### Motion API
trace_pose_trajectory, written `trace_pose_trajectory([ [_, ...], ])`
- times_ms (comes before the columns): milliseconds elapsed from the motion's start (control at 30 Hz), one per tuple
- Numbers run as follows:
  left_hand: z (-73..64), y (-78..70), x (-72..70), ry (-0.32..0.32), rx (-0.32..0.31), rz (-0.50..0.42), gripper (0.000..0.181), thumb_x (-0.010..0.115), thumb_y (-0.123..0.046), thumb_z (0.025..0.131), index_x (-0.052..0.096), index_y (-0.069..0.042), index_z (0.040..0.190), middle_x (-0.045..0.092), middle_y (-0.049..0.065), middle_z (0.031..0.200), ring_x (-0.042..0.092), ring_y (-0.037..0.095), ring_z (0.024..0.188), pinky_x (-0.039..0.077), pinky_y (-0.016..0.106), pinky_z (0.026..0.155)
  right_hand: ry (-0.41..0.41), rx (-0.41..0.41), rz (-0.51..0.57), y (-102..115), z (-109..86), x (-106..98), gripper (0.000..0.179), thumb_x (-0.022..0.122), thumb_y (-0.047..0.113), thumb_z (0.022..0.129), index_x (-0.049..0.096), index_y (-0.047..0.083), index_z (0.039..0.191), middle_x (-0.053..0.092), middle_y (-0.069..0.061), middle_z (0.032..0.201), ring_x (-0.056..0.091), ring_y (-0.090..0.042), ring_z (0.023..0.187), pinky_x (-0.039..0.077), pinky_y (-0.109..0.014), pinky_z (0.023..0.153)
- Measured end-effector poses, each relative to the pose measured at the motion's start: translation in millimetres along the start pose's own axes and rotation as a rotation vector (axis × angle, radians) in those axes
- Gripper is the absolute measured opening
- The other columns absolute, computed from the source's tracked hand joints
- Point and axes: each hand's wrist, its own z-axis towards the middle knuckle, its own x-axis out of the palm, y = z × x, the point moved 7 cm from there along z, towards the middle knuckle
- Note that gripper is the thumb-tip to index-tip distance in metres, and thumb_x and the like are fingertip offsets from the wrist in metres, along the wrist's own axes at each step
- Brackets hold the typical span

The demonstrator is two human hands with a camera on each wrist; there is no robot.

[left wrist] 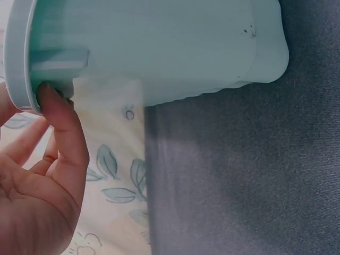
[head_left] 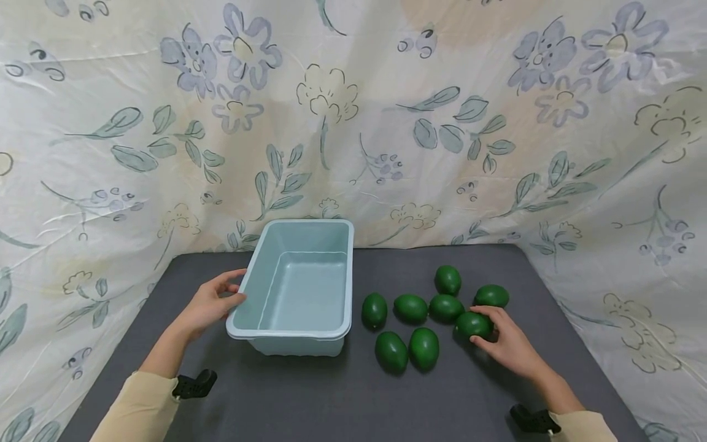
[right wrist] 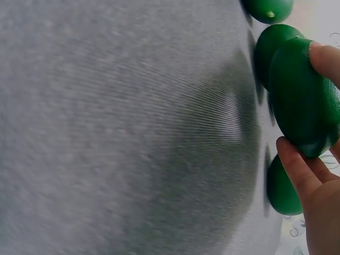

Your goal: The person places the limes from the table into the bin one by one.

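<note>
A pale blue-green plastic basin (head_left: 298, 334) stands on the table left of centre, its inside bare. My left hand (head_left: 212, 305) pinches the basin's left rim; in the left wrist view a digit of that hand (left wrist: 45, 180) tucks under the rim's lip. At the right, my right hand (head_left: 509, 344) grips a smooth green avocado (head_left: 472, 325), thumb on the near side and fingers over the far side. The right wrist view shows the same avocado (right wrist: 297, 95) between the digits of my right hand (right wrist: 324, 207). Whether it touches the table is unclear.
Several more green avocados lie loose between basin and right hand, including a near one (head_left: 424, 348) and a far one (head_left: 448, 280). One avocado (head_left: 491, 296) sits just behind the gripped one. The dark grey table (head_left: 309, 399) meets a floral curtain (head_left: 375, 153) behind.
</note>
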Motion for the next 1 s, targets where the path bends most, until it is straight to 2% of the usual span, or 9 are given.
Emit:
trace_pose_trajectory([
  [367,0.9,-0.5,-0.8,-0.001,0.000,0.016,0.061,0.059,-0.015,0.089,0.031,-0.011,0.143,0.050,0.019,0.107,0.056,0.021,0.076,0.048,0.032,0.058,-0.012,-0.039,0.010,6.0,15.0,-11.4,0.058,0.076,0.013,0.074,0.050,0.006,0.126,0.046,-0.013,0.120,0.053,-0.029,0.099,0.051,-0.035,0.067],
  [633,1.2,0.5,-1.3,-0.001,0.000,0.019,0.061,0.060,-0.016,0.088,0.032,-0.012,0.143,0.051,0.018,0.108,0.056,0.021,0.076,0.047,0.033,0.059,0.009,-0.017,0.040,11.9,32.1,-15.6,0.057,0.074,0.017,0.078,0.049,0.006,0.127,0.045,-0.013,0.121,0.051,-0.028,0.103,0.050,-0.039,0.073],
  [1000,0.8,0.3,-0.8,-0.001,-0.002,0.020,0.061,0.060,-0.017,0.088,0.032,-0.012,0.142,0.050,0.018,0.107,0.056,0.021,0.076,0.048,0.032,0.059,0.033,0.006,0.052,24.3,50.9,-13.1,0.058,0.072,0.024,0.080,0.047,0.010,0.130,0.045,-0.014,0.123,0.050,-0.027,0.102,0.046,-0.041,0.071],
])
